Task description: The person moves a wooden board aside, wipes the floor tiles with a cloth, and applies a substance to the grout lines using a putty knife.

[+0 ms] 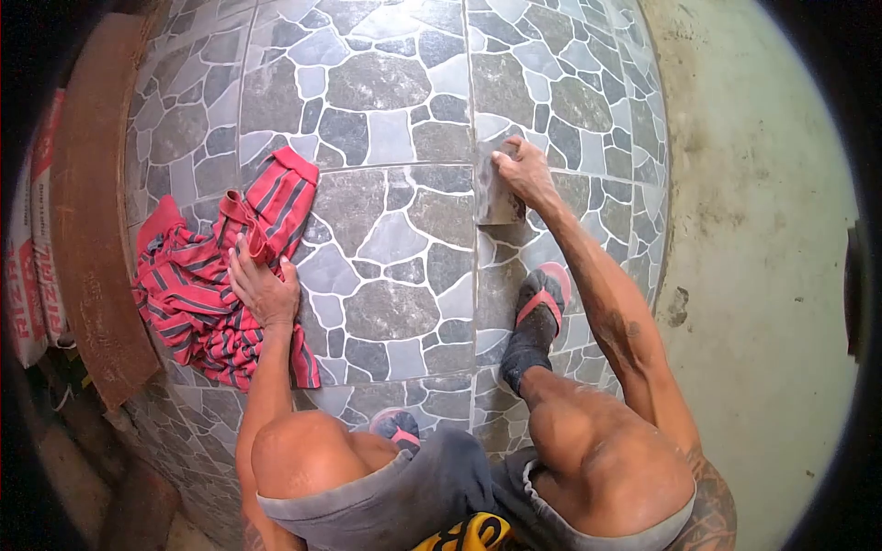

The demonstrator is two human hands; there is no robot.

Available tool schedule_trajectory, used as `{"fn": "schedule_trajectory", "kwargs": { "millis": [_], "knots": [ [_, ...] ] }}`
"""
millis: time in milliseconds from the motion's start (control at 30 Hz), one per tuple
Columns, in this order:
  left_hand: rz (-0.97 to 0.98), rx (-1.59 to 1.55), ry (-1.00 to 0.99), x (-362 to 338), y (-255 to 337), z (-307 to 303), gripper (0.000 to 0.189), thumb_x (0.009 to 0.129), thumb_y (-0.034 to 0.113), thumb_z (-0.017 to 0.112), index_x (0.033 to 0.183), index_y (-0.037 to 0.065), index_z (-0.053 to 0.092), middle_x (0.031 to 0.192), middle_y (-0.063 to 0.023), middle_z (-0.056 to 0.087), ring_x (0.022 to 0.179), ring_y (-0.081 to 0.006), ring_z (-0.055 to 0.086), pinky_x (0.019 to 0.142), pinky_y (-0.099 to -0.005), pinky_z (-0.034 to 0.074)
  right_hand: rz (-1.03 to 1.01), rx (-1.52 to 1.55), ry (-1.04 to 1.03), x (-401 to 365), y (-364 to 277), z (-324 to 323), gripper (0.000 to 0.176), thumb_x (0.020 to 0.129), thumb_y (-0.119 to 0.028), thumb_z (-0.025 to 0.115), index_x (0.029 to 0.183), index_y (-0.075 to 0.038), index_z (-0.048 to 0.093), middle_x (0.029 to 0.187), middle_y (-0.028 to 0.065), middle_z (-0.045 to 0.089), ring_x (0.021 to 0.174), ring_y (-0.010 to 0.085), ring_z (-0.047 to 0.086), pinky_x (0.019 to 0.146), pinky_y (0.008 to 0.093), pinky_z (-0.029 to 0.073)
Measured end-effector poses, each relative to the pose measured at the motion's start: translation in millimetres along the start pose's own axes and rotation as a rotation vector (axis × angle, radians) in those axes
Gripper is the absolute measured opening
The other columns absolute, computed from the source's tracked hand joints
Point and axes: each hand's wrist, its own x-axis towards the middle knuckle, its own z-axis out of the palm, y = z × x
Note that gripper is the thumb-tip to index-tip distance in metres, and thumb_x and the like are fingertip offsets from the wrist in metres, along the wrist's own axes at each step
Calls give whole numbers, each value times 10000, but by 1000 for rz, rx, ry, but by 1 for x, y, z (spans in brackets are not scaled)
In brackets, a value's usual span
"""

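My left hand rests on a crumpled red shirt with dark stripes, its fingers and thumb closed about a bunched fold. The shirt lies spread on the stone-patterned floor tiles. Further forward and to the right, my right hand grips a flat, greyish rectangular piece by its upper part. That piece sits over a grout line between tiles; its exact kind I cannot make out. My right fingers are bent around its edge.
A brown board borders the tiles on the left, with red and white printed sacks beyond it. Bare concrete lies to the right. My feet, in dark socks and pink flip-flops, stand on the tiles.
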Motion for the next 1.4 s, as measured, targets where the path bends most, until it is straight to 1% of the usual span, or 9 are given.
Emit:
{"fn": "schedule_trajectory", "kwargs": {
  "millis": [33,133,233,333,767,867,1167,1267,1400],
  "knots": [
    [10,5,1,0,0,0,744,841,302,623,1467,-15,378,1562,-86,363,1426,-349,360,1171,-519,280,51,49,-69,4,2,1,490,833,-294,664,1200,31,647,1011,270,708,988,382,691,897,425,522],
    [6,2,11,1,1,-1,736,841,305,622,1460,-18,390,1562,-84,364,1422,-353,366,1170,-518,281,-18,-11,36,-7,4,0,476,833,-292,662,1189,25,654,972,261,709,957,376,693,873,427,525],
    [29,-6,25,0,0,-2,719,846,309,614,1451,-20,407,1563,-85,362,1422,-351,369,1168,-513,283,62,15,-3,-7,-4,-1,455,834,-277,659,1167,33,659,942,259,709,936,373,692,855,425,524],
    [8,1,-6,2,2,-4,714,850,312,609,1449,-20,407,1562,-89,362,1426,-348,365,1168,-511,282,20,100,-3,-5,-12,0,454,828,-267,657,1147,57,658,929,271,702,924,372,692,845,424,523],
    [6,-18,6,-2,0,-2,724,847,306,604,1455,-27,396,1553,-94,373,1430,-347,358,1173,-516,272,48,1,26,-1,-11,2,468,829,-257,647,1171,62,651,1021,288,700,1015,401,682,926,426,513],
    [12,-8,15,1,0,-2,724,843,308,604,1452,-28,401,1549,-96,379,1430,-348,358,1173,-514,274,64,52,-49,6,-20,-2,460,829,-255,646,1169,56,655,1022,291,700,1012,399,683,925,420,515],
    [6,-1,8,1,0,-1,729,841,318,606,1449,-27,403,1556,-91,370,1430,-348,357,1178,-508,267,4,12,11,5,-18,-2,443,823,-252,632,1164,30,664,1005,272,708,974,396,691,886,433,525],
    [30,8,18,-1,-3,2,722,845,319,604,1447,-25,404,1560,-87,363,1429,-347,355,1178,-511,266,70,-15,-15,2,-19,-6,464,822,-259,632,1175,40,657,1023,282,704,992,403,686,904,436,521],
    [18,14,-1,1,1,-1,714,848,315,603,1441,-31,406,1559,-91,360,1429,-350,354,1174,-519,271,24,-8,-3,16,-12,0,477,822,-269,632,1177,49,653,1037,292,699,1018,418,676,933,443,512]
  ]
}}
